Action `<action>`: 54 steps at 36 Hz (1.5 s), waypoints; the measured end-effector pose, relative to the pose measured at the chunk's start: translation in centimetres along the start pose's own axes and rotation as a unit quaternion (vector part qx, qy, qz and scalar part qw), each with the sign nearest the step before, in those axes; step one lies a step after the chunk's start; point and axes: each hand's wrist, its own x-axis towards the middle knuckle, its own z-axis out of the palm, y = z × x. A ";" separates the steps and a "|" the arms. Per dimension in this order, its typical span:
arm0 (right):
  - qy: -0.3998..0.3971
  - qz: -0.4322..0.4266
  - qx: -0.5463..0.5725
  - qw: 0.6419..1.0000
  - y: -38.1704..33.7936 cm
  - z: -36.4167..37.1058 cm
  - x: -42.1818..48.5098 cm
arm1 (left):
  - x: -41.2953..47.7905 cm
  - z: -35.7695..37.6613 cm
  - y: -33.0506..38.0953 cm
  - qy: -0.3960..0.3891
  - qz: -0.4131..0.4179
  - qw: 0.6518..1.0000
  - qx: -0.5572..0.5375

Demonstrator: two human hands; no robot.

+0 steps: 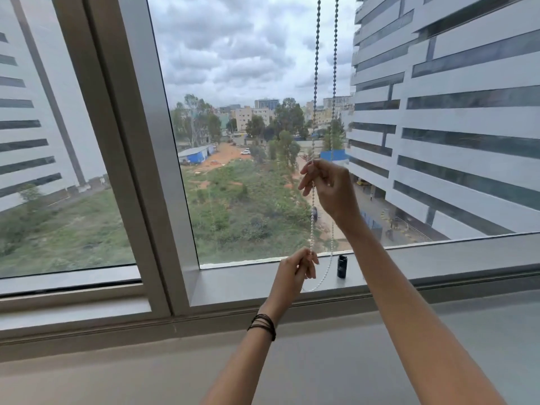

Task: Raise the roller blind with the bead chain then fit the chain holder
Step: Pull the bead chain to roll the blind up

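Observation:
A white bead chain [316, 68] hangs in two strands from above the frame, in front of the window glass, and loops at the bottom near the sill. My right hand [330, 187] pinches the left strand at mid height. Lower down, my left hand [296, 270] grips the same strand just above the sill. A small black chain holder [342, 266] stands upright on the window sill, right of the chain's loop. The roller blind itself is out of view above the frame.
A wide grey window frame post [140, 141] divides the panes on the left. The grey sill [438, 261] runs along the bottom of the glass, with a broad flat ledge [146, 375] below it. Buildings and a green lot lie outside.

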 end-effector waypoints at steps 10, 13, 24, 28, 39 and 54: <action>0.000 0.036 -0.010 0.999 2.2 1.1 -4.1 | -2.7 0.0 -2.7 -0.027 -0.042 0.996 0.076; 0.008 0.029 -0.014 0.999 2.3 1.1 -4.6 | -3.4 0.4 -2.3 -0.022 -0.036 0.996 0.081; -0.005 0.004 -0.025 1.000 1.6 0.7 -5.0 | 1.6 -3.5 3.9 0.143 -0.043 0.982 -0.112; -0.017 0.002 -0.011 1.000 1.3 0.8 -4.9 | 5.2 -6.1 8.9 0.153 -0.001 0.980 -0.124; -0.007 0.009 -0.015 1.000 1.5 0.5 -5.0 | 11.0 -7.2 20.3 0.150 0.171 0.973 0.027; -0.010 0.001 -0.024 1.000 1.3 1.2 -5.2 | 12.0 -7.6 21.6 0.206 0.217 0.951 0.082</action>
